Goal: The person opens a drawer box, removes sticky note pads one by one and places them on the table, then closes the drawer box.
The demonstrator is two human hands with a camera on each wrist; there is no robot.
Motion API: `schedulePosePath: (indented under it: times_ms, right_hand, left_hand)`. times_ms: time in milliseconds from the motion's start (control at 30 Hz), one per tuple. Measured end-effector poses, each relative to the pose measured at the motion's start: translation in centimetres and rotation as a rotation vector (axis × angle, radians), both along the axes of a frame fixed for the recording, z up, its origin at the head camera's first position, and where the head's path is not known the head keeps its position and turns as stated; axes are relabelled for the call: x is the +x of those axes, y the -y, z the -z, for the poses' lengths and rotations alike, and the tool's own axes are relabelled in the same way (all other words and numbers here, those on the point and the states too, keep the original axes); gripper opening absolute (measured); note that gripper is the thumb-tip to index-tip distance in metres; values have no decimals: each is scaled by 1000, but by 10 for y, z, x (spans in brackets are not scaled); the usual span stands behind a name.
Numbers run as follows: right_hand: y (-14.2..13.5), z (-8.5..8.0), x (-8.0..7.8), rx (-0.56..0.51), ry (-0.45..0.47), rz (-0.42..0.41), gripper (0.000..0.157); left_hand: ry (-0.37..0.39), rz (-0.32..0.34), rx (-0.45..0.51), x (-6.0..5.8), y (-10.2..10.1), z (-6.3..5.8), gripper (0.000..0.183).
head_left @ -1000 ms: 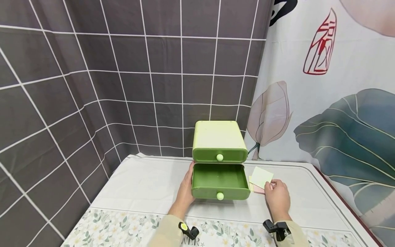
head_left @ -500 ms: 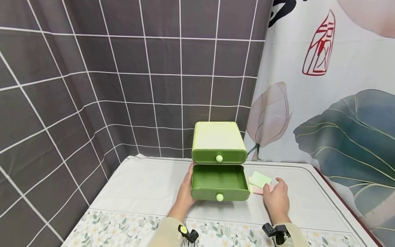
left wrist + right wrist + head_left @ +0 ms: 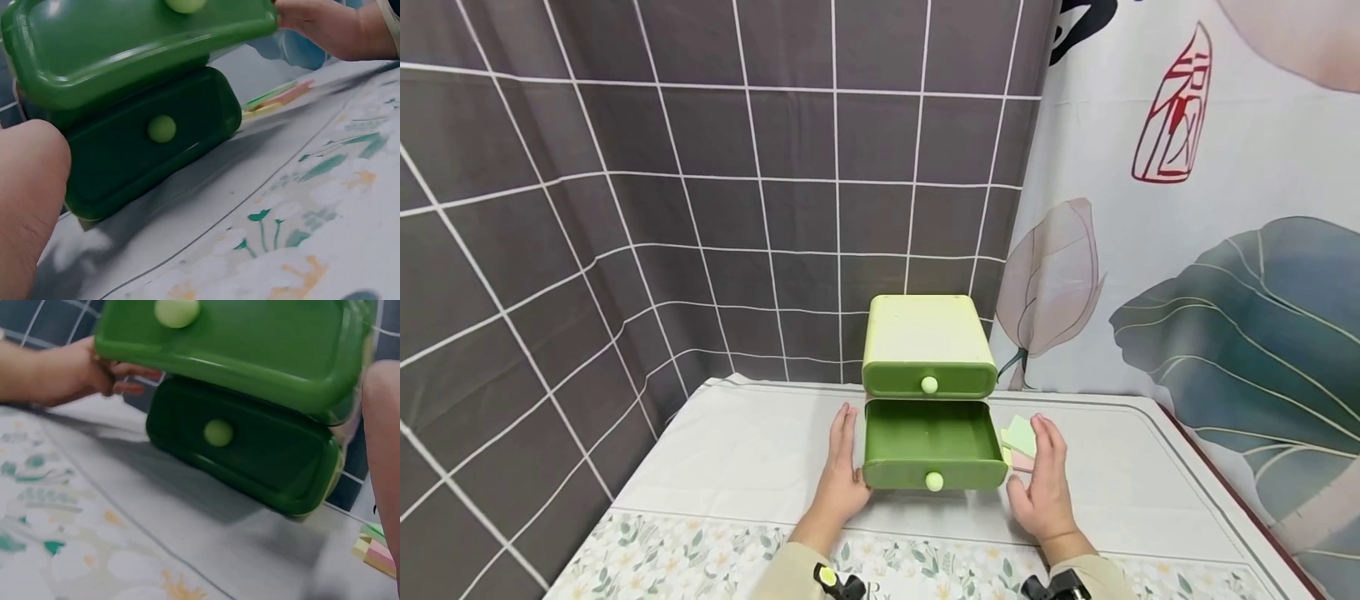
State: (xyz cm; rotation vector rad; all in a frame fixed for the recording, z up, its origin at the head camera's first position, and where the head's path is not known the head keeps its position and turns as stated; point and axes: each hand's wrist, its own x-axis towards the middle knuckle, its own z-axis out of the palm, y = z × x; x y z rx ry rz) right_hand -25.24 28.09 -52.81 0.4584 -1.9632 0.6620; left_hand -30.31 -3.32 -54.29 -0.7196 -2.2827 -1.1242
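A small green drawer chest [image 3: 931, 329] with a pale yellow-green top stands at the table's centre. Its middle drawer [image 3: 932, 432] is pulled out, with nothing inside. The top drawer [image 3: 895, 380] is closed, as is the dark green bottom drawer [image 3: 119, 162] that shows beneath in the wrist views. At the chest's left, my left hand [image 3: 838, 479] has its fingers extended and its thumb right at the pulled-out drawer's side. My right hand [image 3: 1045, 492], fingers raised and straight, is just right of that drawer and partly covers the sticky notes [image 3: 1019, 437], pale green, yellow and pink.
The white tabletop [image 3: 760, 442] carries a floral printed band [image 3: 685, 550] along the front. A grey grid-patterned curtain [image 3: 700, 208] hangs behind and to the left; a white curtain with leaf prints [image 3: 1247, 333] hangs at the right.
My right hand has let go of the sticky notes, which lie beside the chest, and moved left toward the drawer. My left hand has drawn back from the chest's side to the drawer's edge.
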Motion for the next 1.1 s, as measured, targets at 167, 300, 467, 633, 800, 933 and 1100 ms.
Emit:
schedulePosePath:
  times_ms: [167,300,467,633,800,933,1100]
  right_hand:
    - [7,0,1,119,-21,-137,89]
    - [13,0,1,159,19,-163,82]
    - [18,1,1,171,36,-84,74]
    - [21,1,2,154,44,-30,75]
    - [25,2,2,147,21,-22,76]
    - [27,0,-2,139,-25,-15,74]
    - [30,0,-7,161,-98,-19,59]
  left_hand:
    - [-82,96,-7,2,5,-1,108]
    - [-49,217,-11,5,5,0,108]
    - [-14,243,-18,8,3,0,107]
    - [-37,220,-25,8,2,-1,98]
    - [-70,191,-20,7,0,1,92]
    - [-145,163,-1,6,-4,1,92]
    - [-264,122,23,2,-8,0,88]
